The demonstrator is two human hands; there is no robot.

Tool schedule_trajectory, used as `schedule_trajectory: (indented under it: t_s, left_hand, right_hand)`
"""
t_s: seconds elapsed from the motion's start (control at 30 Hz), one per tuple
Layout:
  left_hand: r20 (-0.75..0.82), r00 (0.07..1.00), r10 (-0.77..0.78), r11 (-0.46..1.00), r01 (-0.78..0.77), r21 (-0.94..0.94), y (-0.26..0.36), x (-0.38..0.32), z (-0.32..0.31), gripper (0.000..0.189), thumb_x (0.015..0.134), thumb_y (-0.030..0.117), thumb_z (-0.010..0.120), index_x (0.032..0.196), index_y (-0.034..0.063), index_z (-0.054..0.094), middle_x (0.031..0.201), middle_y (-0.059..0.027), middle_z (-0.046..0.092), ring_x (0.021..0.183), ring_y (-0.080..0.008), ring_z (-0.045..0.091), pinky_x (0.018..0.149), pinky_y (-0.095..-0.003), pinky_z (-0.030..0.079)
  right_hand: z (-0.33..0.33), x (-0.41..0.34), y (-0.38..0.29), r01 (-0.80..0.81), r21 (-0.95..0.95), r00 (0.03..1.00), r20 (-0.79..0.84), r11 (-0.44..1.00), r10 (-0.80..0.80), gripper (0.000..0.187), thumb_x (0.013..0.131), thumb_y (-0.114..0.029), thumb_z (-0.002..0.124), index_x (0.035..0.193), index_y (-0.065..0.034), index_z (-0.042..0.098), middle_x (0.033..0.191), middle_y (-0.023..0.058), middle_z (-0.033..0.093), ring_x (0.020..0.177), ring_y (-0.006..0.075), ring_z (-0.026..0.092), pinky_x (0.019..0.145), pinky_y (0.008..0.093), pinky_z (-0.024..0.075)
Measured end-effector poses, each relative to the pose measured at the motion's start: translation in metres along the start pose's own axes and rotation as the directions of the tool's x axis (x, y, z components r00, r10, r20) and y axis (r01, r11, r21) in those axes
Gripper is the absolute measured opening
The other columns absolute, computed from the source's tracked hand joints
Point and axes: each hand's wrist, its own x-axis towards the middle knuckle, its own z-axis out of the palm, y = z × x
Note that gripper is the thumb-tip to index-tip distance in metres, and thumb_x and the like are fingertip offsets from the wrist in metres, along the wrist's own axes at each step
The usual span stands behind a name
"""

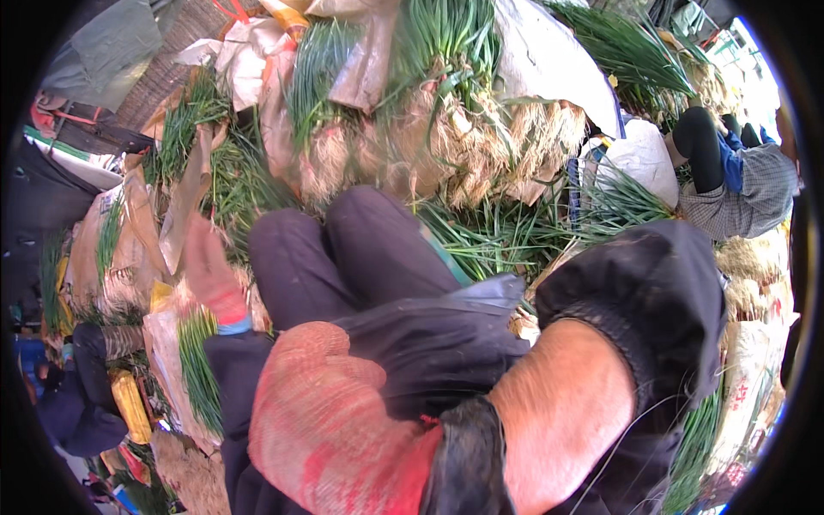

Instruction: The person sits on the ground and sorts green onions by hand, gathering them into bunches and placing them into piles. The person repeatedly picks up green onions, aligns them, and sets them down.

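My right hand (pixel 322 412), in a red and beige knitted work glove, is close to the camera, curled over my left sleeve; what it touches beneath is hidden. My left hand (pixel 212 270), in a similar glove with a blue cuff, is stretched out beside my knee, its fingers straight and slightly blurred. Nothing shows in it. Between the hands are my dark trousers (pixel 386 251). Beyond my knees lie a bunch of green onions with pale roots (pixel 444 141) and loose green leaves (pixel 508 238).
White woven sacks (pixel 553 58) and more onion bundles (pixel 624 45) stand ahead. A person (pixel 747 180) in a checked top sits at the right. Another person (pixel 77 399) in dark clothes sits at the lower left, near a yellow bundle (pixel 131 405).
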Motion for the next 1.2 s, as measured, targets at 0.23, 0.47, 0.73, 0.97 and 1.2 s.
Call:
schedule_trajectory:
  t_s: [0.23, 0.47, 0.73, 0.97, 1.2]
  left_hand:
    - [-0.127, 0.992, 0.0, 0.83, -0.071, -0.553, 0.081, 0.055, 0.074, 0.026, 0.093, 0.0, 0.051, 0.117, -0.0062, 0.058, 0.116, -0.016, 0.062, 0.104, -0.0216, 0.061, 0.092, -0.0305, 0.051]
    - [0.32, 0.756, -0.572, 0.466, 0.62, -0.632, 0.061, -0.021, 0.19, 0.023, 0.088, 0.004, 0.062, 0.111, 0.0005, 0.061, 0.107, -0.0102, 0.065, 0.092, -0.0193, 0.065, 0.082, -0.0299, 0.055]
    - [0.543, 0.654, -0.527, 0.479, 0.756, -0.445, 0.05, -0.043, 0.219, 0.024, 0.092, 0.005, 0.058, 0.116, -0.001, 0.059, 0.11, -0.0101, 0.064, 0.094, -0.0165, 0.063, 0.086, -0.0271, 0.051]
    - [0.609, 0.664, -0.434, 0.537, 0.733, -0.417, 0.044, -0.07, 0.24, 0.023, 0.091, 0.002, 0.058, 0.114, -0.0009, 0.06, 0.104, -0.0087, 0.066, 0.085, -0.0127, 0.063, 0.076, -0.0227, 0.051]
    - [0.635, 0.696, -0.336, 0.7, 0.635, -0.327, 0.04, -0.086, 0.249, 0.02, 0.09, 0.002, 0.058, 0.109, -0.0004, 0.062, 0.097, -0.0061, 0.065, 0.079, -0.0112, 0.06, 0.075, -0.0231, 0.049]
  right_hand:
    - [-0.059, -0.099, 0.124, -0.212, 0.187, 0.79, -0.545, 0.959, 0.281, 0.019, 0.086, -0.024, 0.061, 0.089, -0.0063, 0.066, 0.084, 0.0093, 0.068, 0.074, 0.0281, 0.065, 0.068, 0.0365, 0.0511]
    - [0.016, -0.065, 0.326, -0.968, -0.079, 0.251, -0.399, 0.239, 0.882, 0.035, 0.082, -0.043, 0.067, 0.092, -0.0095, 0.067, 0.08, 0.008, 0.068, 0.075, 0.021, 0.067, 0.064, 0.0354, 0.0529]
    - [-0.005, -0.196, 0.346, -0.858, 0.082, 0.356, -0.616, 0.507, 0.703, 0.029, 0.084, -0.026, 0.062, 0.098, -0.001, 0.068, 0.085, 0.0095, 0.068, 0.07, 0.0189, 0.066, 0.068, 0.0335, 0.0521]
    - [0.018, -0.227, 0.283, -0.802, 0.492, -0.085, -0.657, 0.34, 0.749, 0.019, 0.08, -0.018, 0.066, 0.093, -0.005, 0.069, 0.076, 0.0116, 0.067, 0.069, 0.0208, 0.065, 0.066, 0.0329, 0.0499]
    - [0.001, -0.133, 0.318, -0.96, -0.11, 0.256, -0.714, 0.257, 0.651, 0.029, 0.073, -0.033, 0.074, 0.087, -0.0084, 0.071, 0.088, 0.0104, 0.065, 0.086, 0.0217, 0.062, 0.076, 0.0323, 0.0481]
